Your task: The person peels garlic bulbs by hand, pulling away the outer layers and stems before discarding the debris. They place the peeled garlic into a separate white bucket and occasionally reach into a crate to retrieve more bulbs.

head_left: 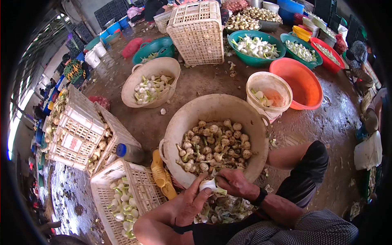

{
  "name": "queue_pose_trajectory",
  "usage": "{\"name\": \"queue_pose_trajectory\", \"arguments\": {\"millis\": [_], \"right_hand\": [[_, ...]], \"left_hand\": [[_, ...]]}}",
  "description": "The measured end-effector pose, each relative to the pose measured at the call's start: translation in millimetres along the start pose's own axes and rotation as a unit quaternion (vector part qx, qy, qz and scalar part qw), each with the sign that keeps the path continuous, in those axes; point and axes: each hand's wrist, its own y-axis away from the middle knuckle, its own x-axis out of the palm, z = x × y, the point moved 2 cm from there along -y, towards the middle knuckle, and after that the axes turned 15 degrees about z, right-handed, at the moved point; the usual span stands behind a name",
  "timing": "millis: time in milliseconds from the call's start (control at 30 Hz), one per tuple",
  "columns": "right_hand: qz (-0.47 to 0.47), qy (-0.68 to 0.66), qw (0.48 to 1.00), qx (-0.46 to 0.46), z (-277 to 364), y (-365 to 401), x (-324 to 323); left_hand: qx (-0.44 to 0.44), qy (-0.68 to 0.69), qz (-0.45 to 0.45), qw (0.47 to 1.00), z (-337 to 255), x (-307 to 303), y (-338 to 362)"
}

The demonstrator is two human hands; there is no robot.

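Note:
A white, peeled-looking garlic bulb [208, 185] with a short pale green stem is held over my lap. My left hand [191, 203] wraps around it, thumb and fingers on either side. My right hand [237, 182] is closed against the bulb's stem side, its fingertips partly hidden. Just beyond both hands stands a large beige tub [216, 102] holding many unpeeled garlic bulbs [208, 148] with brownish skins and cut stems. Below my hands, a heap of loose garlic skins [226, 208] lies between my legs.
On the left, a white crate [100, 179] holds peeled garlic, beside yellow sandals [160, 171] and a blue-lidded jar [132, 152]. Ahead are a smaller beige tub [171, 69], a white bucket [250, 81], an orange basin [300, 81] and an upright crate [196, 36]. Other people sit at both sides.

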Motion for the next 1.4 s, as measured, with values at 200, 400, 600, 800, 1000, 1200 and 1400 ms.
{"name": "queue_pose_trajectory", "arguments": {"millis": [200, 400, 600, 800, 1000, 1200, 1400], "right_hand": [[-0.045, 0.000, 0.996, 0.079, -24.0, 1.5, 1.2], [-0.079, 0.040, 0.989, 0.123, -53.2, 5.8, 6.4], [0.232, -0.039, 0.972, 0.014, -42.4, 23.5, 27.3], [0.302, -0.116, 0.946, 0.025, -53.0, 43.0, 64.5], [0.306, -0.341, 0.865, 0.204, -52.1, 34.3, 41.1], [0.259, -0.554, 0.776, 0.156, -5.3, 23.3, 11.3], [0.251, -0.549, 0.781, 0.161, -5.2, 28.3, 8.4]], "left_hand": [[-0.008, -0.103, 0.043, 0.994, -9.9, -3.7, 4.1], [-0.002, 0.126, 0.076, 0.989, 8.1, 0.0, 5.0], [0.059, 0.188, 0.025, 0.980, -4.1, -4.1, 4.1], [0.043, 0.149, 0.004, 0.988, -4.6, -5.7, 0.9], [0.037, 0.119, 0.033, 0.992, 3.5, -6.9, -0.9], [0.018, 0.095, 0.024, 0.995, 6.9, -6.4, -3.1], [0.037, 0.010, 0.015, 0.999, 5.3, -3.1, -7.0]]}}
